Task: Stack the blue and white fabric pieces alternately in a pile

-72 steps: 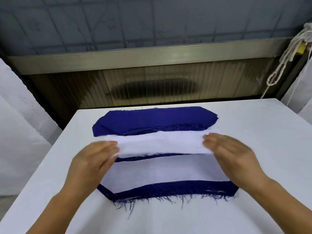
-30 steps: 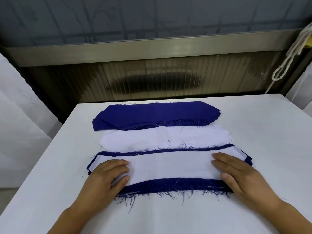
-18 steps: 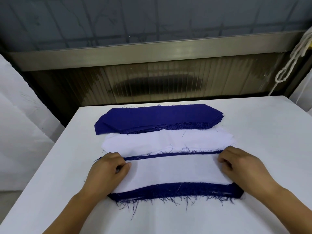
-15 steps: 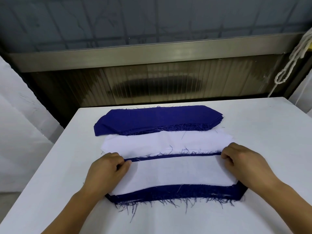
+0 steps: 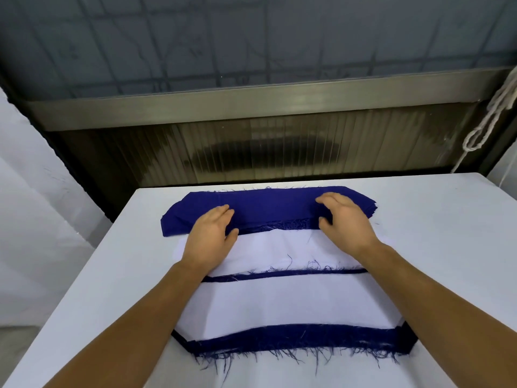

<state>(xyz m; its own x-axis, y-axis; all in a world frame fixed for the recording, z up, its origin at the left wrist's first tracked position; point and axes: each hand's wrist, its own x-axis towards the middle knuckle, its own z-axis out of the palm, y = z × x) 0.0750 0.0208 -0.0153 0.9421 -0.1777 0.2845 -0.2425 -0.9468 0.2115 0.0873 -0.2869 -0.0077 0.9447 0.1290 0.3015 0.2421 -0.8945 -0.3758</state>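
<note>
A stack of blue fabric pieces (image 5: 268, 205) lies at the table's far side. Just in front of it sits a stack of white fabric pieces (image 5: 279, 245). Nearest me is the alternating pile (image 5: 279, 303), with a white piece on top and frayed blue edges showing along its front and back. My left hand (image 5: 209, 239) rests its straight fingers on the left part of the blue stack, thumb at its near edge. Over the stack's right end, my right hand (image 5: 344, 219) arches loosely, fingertips touching the blue fabric. Nothing is lifted.
The white table (image 5: 447, 247) ends just behind the blue stack, with a ribbed dark panel and a metal rail beyond. A white rope (image 5: 484, 127) hangs at the far right. White cloth (image 5: 33, 219) drapes beside the table on the left.
Both hands laid a white piece on the near pile and squared it. They have since left the pile and reached forward onto the blue stack.
</note>
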